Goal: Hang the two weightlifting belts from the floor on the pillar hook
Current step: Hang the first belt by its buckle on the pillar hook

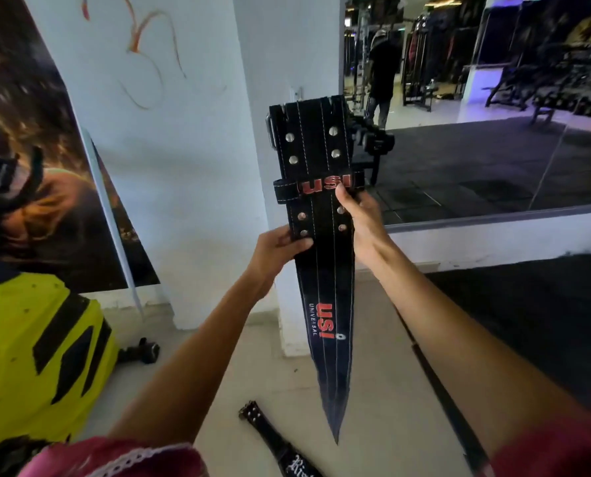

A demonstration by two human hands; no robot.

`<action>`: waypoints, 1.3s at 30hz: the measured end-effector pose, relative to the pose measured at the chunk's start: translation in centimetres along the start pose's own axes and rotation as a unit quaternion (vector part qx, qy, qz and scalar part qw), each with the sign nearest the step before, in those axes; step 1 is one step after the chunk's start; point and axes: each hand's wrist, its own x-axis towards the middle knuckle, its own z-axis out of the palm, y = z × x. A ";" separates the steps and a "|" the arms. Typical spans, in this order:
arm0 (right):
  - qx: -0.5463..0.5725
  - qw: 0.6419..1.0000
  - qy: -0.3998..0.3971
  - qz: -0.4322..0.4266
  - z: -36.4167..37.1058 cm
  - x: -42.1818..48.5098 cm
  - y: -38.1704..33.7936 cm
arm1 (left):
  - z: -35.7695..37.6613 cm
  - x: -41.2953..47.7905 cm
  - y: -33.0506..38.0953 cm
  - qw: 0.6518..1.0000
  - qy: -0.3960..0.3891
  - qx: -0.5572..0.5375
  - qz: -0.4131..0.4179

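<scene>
In the head view, a black weightlifting belt [316,215] is held upright in front of the white pillar [218,166], its buckle end raised and its pointed tail hanging down toward the floor [287,390]. The left hand [280,247] is closed on the belt's left edge, thumb laid across the front just beside the lower rivets. The right hand [359,215] is closed on the right edge slightly higher, its fingertips touching the loop band that crosses the belt. Each grip is thus tight on the same belt, which lies between the two hands.

"USI" is read in red letters on the loop band, upside down, and again lower on the strap, set sideways, with "UNIVERSAL" in small white letters beside it. White stitching lines run along the length of the belt, and eight metal rivets are counted on its face.

A second belt [280,445], also black, lies on the floor near the bottom edge, well below the first; white ornate lettering is seen on it, but it cannot be read in full. Two belts are counted in all. A small white fitting [297,94] is seen on the pillar just above the held belt's top edge; whether it is touched cannot be told.
</scene>
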 end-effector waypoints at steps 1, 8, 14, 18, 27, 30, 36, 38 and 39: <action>-0.004 1.000 -0.003 -0.009 0.3 0.2 -0.6 | -0.4 -0.5 -0.6 0.999 -0.017 0.036 -0.011; -0.008 0.999 0.038 -0.007 1.2 -0.6 -1.7 | 0.2 1.6 4.1 0.991 0.052 -0.108 0.062; -0.016 0.999 0.040 -0.022 -0.9 -0.1 -2.9 | 2.4 -4.2 -4.1 0.993 -0.094 0.014 -0.073; -0.003 1.000 0.001 -0.023 -1.8 -0.2 -3.8 | 3.6 0.0 3.7 0.995 -0.005 -0.084 0.044; -0.172 0.979 -0.103 -0.021 -6.4 -2.9 1.2 | 4.9 3.0 8.6 0.962 0.111 -0.243 0.056; -0.204 0.969 -0.127 0.064 -8.6 -5.1 5.4 | 4.3 3.3 9.0 0.963 0.113 -0.235 0.064; -0.066 0.992 -0.089 -0.066 -3.5 -1.0 -2.5 | 4.5 3.3 9.2 0.967 0.096 -0.229 0.063; -0.075 0.992 -0.063 -0.074 -3.0 -1.2 -1.7 | 4.5 3.6 9.8 0.965 0.093 -0.237 0.069; -0.087 0.992 -0.059 -0.067 -3.4 -1.7 -0.3 | 4.5 3.7 10.0 0.965 0.093 -0.236 0.072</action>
